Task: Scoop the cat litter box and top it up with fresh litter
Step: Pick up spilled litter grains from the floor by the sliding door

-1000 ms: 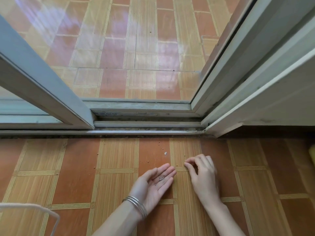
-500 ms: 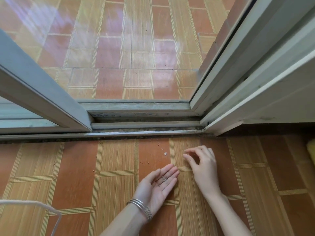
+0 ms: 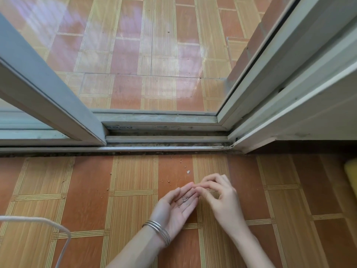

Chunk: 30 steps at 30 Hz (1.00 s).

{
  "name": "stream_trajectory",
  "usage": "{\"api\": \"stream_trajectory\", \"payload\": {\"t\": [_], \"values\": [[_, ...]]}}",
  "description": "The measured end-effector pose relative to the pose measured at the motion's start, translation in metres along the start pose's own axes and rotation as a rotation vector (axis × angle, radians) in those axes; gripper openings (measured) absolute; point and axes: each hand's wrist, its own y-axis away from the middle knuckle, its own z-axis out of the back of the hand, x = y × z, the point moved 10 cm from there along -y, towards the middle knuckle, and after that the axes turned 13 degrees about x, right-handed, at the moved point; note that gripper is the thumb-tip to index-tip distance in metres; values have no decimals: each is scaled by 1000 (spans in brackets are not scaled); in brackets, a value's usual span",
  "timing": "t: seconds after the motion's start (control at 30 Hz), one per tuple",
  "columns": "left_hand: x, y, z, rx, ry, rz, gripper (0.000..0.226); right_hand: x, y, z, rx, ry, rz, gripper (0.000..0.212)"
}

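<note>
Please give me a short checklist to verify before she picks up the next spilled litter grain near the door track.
1. Left hand cupped palm up, collected litter grains resting in it: ok.
2. Right hand fingertips at the left hand's fingertips, pinched; whether a grain is between them: cannot tell.
3. Stray grains left on floor tiles, such as the pale chip: not ok, still to collect.
4. Grit in door track: not ok.
5. Litter box or bin in view for emptying the palm: cannot tell.

orange-and-tan striped floor tiles (image 3: 87, 190), silver bangles (image 3: 158, 230), yellow object (image 3: 350, 174)
</note>
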Motion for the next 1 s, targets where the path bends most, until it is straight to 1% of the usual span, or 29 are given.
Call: {"api": "stream_trajectory", "payload": {"t": [0.1, 0.13, 0.27, 0.5, 0.53, 0.6, 0.63, 0.7, 0.73, 0.87, 0.93, 1.0], "values": [[-2, 1, -2, 18, -18, 10, 37, -21, 1, 12, -110, 53, -69, 3], [-3, 2, -1, 19, -24, 12, 35, -26, 1, 13, -121, 72, -92, 5], [-7, 7, 7, 5, -32, 10, 34, -29, -4, 7, -109, 187, -101, 13], [-17, 14, 20, -53, -42, -2, 34, -8, -8, -3, -71, 467, -39, 8], [-18, 15, 19, -51, -39, -7, 33, -3, -8, -4, -53, 433, -20, 6], [-21, 16, 17, -41, -24, -18, 33, 11, -8, -12, 21, 214, 40, 5], [-23, 16, 15, -35, -14, -23, 33, 19, -8, -18, 66, 108, 68, 7], [-25, 17, 13, -24, 1, -28, 32, 27, -10, -27, 98, 20, 78, 15], [-26, 19, 13, -24, 5, -30, 32, 25, -12, -29, 77, 20, 61, 16], [-31, 30, 24, -42, 2, -23, 33, 13, -23, -29, -37, 106, -5, 8], [-37, 36, 31, -53, 9, -35, 33, 16, -31, -36, -37, 177, 10, 5], [-45, 41, 38, -67, 23, -54, 33, 18, -38, -44, -23, 255, 13, 7]]}}
